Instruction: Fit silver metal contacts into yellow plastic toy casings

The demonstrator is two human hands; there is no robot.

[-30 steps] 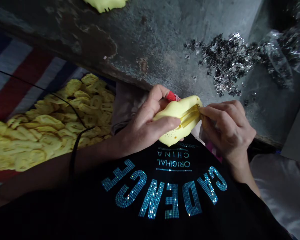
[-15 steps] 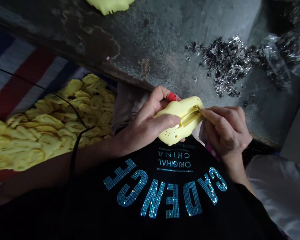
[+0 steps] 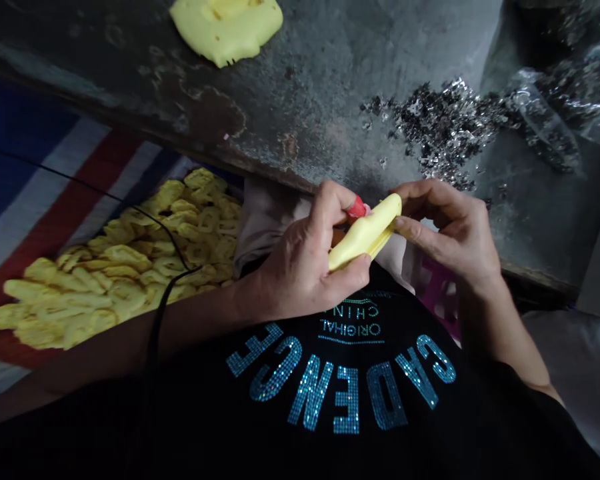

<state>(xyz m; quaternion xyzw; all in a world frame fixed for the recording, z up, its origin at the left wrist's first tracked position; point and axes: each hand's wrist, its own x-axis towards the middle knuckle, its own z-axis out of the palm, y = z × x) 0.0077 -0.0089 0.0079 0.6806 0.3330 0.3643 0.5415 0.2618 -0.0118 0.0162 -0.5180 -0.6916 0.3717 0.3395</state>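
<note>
My left hand [image 3: 305, 260] grips a pale yellow moulded plastic casing [image 3: 363, 235], seen edge-on, between thumb and fingers. A red wrap [image 3: 356, 209] covers one of its fingers. My right hand [image 3: 445, 227] pinches the casing's upper end between thumb and fingertips. The casing's slotted face is turned out of sight. To the left of my forearm lies a heap of similar yellow casings [image 3: 130, 267], with neither hand on it. Another yellow casing [image 3: 225, 30] rests on the concrete ledge [image 3: 330, 87] beyond my hands.
Dark glittering scraps [image 3: 445, 127] lie scattered on the ledge, next to a clear plastic bag [image 3: 545, 113] at upper right. A striped cloth [image 3: 55, 200] lies under the heap. A black cord [image 3: 170, 233] crosses my left forearm. A pink crate [image 3: 437, 293] shows beyond my right hand.
The casing has rotated from showing its slotted face to edge-on. My right hand has moved from the slot to the casing's upper end. The view has shifted, showing more of the upper casing.
</note>
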